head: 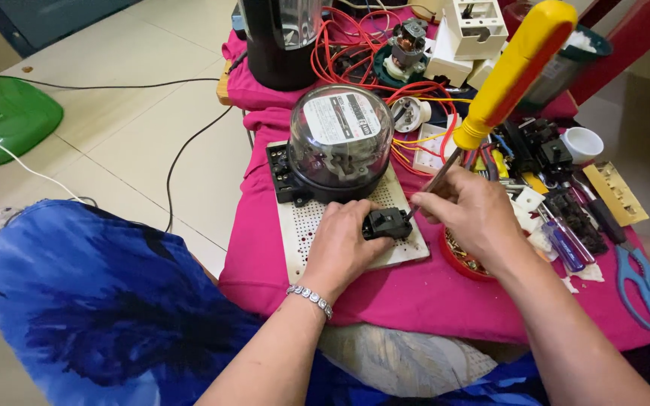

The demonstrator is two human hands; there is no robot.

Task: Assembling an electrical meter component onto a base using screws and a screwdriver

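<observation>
A small black electrical block [387,223], seemingly a breaker or switch body, sits on the front right part of a white perforated mounting board [306,229] that lies on the pink-covered worktop [408,293]. The left hand [340,244] presses down on the block's left side, fingers curled over it and closed on it to keep it steady; a beaded bracelet [311,299] circles that wrist. The right hand [472,210] grips a screwdriver with a yellow and red handle [509,71], fingers wrapped tight around the lower shaft, handle tilted up and away to the right, tip meeting the block's right side. Whether the tip is seated in a screw cannot be told. Judging by position, the block is placed on the board and its fixing is in hand, not visibly finished; no wires are seen running to it. Behind it on the same board stands a domed electricity meter with a clear cover [340,139], mounted on its black base. Further out lie a tangle of red and orange wires [355,49], white socket housings [475,26], a red dish of small screws [464,259] partly under the right wrist, loose black parts [573,214], a blue-handled screwdriver [566,244] and blue scissors [645,289] at the right edge. Both forearms reach in from below, across a blue garment [107,308].
</observation>
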